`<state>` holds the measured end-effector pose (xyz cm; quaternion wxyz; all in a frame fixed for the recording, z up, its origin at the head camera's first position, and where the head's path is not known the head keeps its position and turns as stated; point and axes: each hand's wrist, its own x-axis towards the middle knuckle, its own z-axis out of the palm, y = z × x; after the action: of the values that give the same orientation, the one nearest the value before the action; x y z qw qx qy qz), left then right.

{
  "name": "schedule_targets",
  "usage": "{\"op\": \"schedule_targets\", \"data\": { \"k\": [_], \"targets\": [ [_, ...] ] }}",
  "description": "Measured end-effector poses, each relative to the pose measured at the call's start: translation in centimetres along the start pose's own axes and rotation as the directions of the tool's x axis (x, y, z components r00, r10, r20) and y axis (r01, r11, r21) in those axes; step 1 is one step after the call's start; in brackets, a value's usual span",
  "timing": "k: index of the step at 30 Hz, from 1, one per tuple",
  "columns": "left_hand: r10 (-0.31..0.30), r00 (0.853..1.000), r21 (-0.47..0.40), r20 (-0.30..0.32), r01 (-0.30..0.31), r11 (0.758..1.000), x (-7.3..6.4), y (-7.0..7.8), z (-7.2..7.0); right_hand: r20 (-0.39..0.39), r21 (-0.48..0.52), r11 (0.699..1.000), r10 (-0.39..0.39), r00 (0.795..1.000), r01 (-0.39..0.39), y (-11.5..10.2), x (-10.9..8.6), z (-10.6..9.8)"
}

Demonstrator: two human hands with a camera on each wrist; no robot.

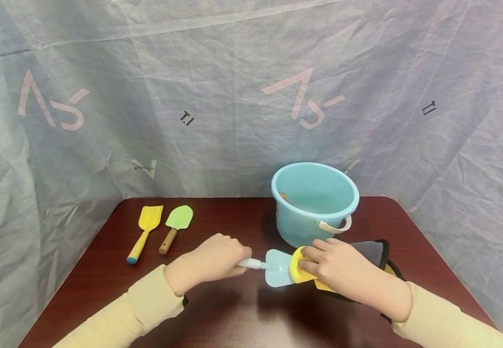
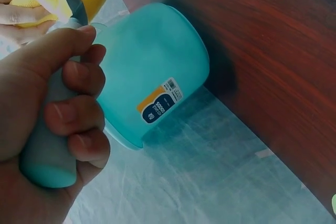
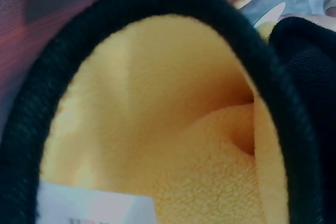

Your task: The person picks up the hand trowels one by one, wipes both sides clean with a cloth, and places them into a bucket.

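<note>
My left hand (image 1: 214, 258) grips a small toy shovel by its pale handle (image 2: 58, 108), fingers wrapped around it; the handle's end is teal. Its light blue blade (image 1: 276, 267) points right, toward my right hand (image 1: 342, 266). That hand holds a folded cloth (image 1: 300, 263), yellow with a grey side and black edging, and presses it over the far end of the blade, which is hidden beneath it. Loose cloth hangs below and behind the right hand. In the right wrist view the cloth's yellow fleecy face (image 3: 157, 87) fills most of the picture, a white label at its bottom.
A light blue bucket (image 1: 308, 227) with a white handle stands just behind the right hand; a brown tip (image 1: 284, 196) shows inside it. On the table's left lie a yellow shovel (image 1: 149, 220) and a green-bladed shovel (image 1: 180, 217) with a wooden handle. Grey sheeting (image 1: 234, 145) hangs behind.
</note>
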<state>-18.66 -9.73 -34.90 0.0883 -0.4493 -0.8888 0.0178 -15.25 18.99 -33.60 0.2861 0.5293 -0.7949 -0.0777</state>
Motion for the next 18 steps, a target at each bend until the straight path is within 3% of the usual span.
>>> {"op": "schedule_targets", "data": {
  "k": [7, 18],
  "targets": [
    [-0.01, 0.999, -0.04, 0.045, 0.011, 0.999, -0.5, -0.3, -0.3, 0.002, -0.006, 1.0, -0.018, 1.0, 0.018, 0.2, -0.2, -0.3],
    [-0.03, 0.998, -0.062, 0.051, 0.034, 0.998, -1.8, -1.2, -1.1, -0.035, -0.045, 0.999, 0.001, 0.999, -0.002, 0.8, -0.9, -0.7]
  ]
}}
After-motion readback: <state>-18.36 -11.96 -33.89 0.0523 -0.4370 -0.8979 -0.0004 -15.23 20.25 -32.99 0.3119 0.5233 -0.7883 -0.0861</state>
